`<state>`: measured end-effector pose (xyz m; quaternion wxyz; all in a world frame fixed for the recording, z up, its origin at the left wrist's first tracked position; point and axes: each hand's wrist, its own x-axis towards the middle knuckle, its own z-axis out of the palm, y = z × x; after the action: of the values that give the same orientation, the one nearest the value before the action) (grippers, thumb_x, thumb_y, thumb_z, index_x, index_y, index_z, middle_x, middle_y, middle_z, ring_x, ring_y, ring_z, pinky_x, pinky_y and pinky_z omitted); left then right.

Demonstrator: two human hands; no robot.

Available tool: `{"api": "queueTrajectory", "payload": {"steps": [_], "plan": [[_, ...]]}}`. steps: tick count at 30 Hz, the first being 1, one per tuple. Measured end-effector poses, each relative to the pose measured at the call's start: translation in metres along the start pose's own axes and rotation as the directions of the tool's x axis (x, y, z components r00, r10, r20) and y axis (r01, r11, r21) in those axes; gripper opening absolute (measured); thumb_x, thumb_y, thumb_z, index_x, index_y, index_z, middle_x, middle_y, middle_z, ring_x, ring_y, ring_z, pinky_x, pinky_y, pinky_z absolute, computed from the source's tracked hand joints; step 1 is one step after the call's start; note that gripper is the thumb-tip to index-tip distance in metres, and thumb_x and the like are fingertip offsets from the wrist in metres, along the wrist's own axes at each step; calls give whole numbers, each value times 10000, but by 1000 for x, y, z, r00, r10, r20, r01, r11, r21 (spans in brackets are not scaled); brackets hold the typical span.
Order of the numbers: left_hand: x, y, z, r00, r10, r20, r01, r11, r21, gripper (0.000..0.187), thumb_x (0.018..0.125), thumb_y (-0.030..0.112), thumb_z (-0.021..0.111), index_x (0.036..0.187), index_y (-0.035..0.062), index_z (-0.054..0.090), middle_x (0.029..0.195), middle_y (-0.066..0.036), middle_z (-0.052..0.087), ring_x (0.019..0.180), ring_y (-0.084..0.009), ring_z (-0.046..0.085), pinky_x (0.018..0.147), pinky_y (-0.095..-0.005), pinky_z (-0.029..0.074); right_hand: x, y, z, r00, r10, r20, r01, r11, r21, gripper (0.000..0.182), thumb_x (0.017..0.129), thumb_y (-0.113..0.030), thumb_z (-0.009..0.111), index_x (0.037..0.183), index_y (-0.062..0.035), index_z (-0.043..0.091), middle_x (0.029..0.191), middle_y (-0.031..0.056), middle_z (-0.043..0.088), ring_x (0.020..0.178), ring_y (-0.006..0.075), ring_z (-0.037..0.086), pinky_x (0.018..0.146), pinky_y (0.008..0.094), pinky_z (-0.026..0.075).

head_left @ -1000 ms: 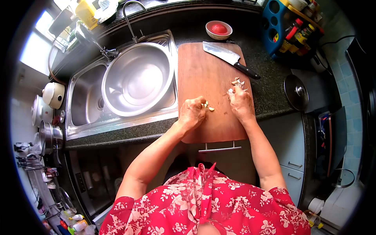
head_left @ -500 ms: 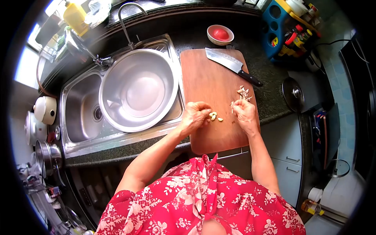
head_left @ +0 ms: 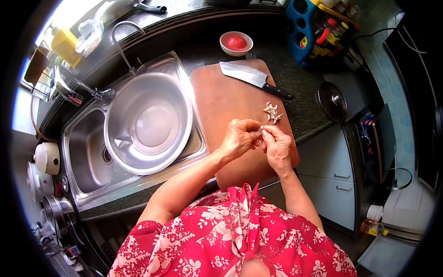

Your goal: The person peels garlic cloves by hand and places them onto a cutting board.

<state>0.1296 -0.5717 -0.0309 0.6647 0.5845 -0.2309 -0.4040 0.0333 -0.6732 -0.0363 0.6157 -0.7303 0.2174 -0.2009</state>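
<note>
My left hand [head_left: 241,138] and my right hand [head_left: 277,147] meet above the lower half of a wooden cutting board [head_left: 217,99]. Their fingertips are pinched together around a small pale piece [head_left: 262,128], probably a garlic clove. A small pile of unpeeled garlic cloves [head_left: 272,112] lies on the board just beyond my right hand. Across the board's far end rests a knife [head_left: 244,74], its black handle pointing right. The peeled cloves on the board are hidden by my hands.
A large metal basin [head_left: 150,122] sits over the steel sink [head_left: 87,152] at the left. Behind the board stands a bowl [head_left: 236,44] with something red inside. A pot lid [head_left: 332,101] and a blue rack [head_left: 300,32] are at the right.
My hands, apart before, have come together at the fingertips; my left hand moved right and now covers the peeled cloves. The whole view has shifted and turned slightly.
</note>
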Motion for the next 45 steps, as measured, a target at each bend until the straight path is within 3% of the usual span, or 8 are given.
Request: {"api": "queueTrajectory", "payload": {"steps": [13,20,23,28,30,35,41,45], "plan": [[18,-11,23,983,98,-153,-46,949,313,68,782,24,574,815,-9,624,601,-40,595,487,-72,538,412,-204,427,34,2,-41,926,98,363,-69,993,-94,129,861,-41,450,843,15,565,625,34,544,506,58,494,446,207,413],[20,-23,19,922,360,-143,-219,789,574,77,736,-9,550,716,-5,625,576,-101,595,468,-134,573,417,-259,443,34,20,-27,957,-10,290,65,981,-182,103,807,-15,462,799,38,550,595,128,572,538,195,575,503,302,440],[22,-27,16,906,402,-131,-243,748,618,71,715,-12,548,684,-2,612,576,-123,585,490,-190,591,448,-291,457,34,32,-18,959,-163,231,201,968,-151,123,855,-34,449,819,11,558,594,23,539,483,61,490,423,212,387],[22,-30,18,861,497,-110,-270,629,729,52,699,-10,554,660,5,584,631,-153,586,579,-286,598,512,-346,473,34,25,-18,966,-83,245,117,985,-126,123,860,-42,446,823,11,551,589,25,528,467,65,470,417,217,381],[21,-29,19,851,516,-95,-271,588,762,48,699,-11,552,664,8,579,629,-153,579,583,-295,591,512,-356,469,34,15,-19,964,-5,268,58,980,-191,104,825,-19,452,777,27,532,592,111,552,532,169,551,496,289,428],[20,-27,21,833,551,-54,-288,514,808,41,698,-9,554,668,17,566,618,-152,553,587,-316,568,509,-381,457,35,15,-21,960,8,281,46,982,-185,124,842,-33,448,754,20,517,580,96,539,514,159,529,486,283,418],[28,-24,15,824,562,-76,-304,550,778,78,703,-23,553,630,6,557,624,-166,569,582,-316,581,500,-364,462,41,24,-18,967,11,256,6,998,-67,122,852,-43,453,775,12,530,576,39,523,499,96,495,454,241,395],[25,-18,13,883,429,-189,-249,772,585,38,716,-35,561,714,-24,597,588,-116,592,507,-163,585,451,-268,453,43,17,-21,923,172,345,-233,962,144,111,862,-35,447,817,-1,542,602,18,528,456,52,454,383,197,358]]}}
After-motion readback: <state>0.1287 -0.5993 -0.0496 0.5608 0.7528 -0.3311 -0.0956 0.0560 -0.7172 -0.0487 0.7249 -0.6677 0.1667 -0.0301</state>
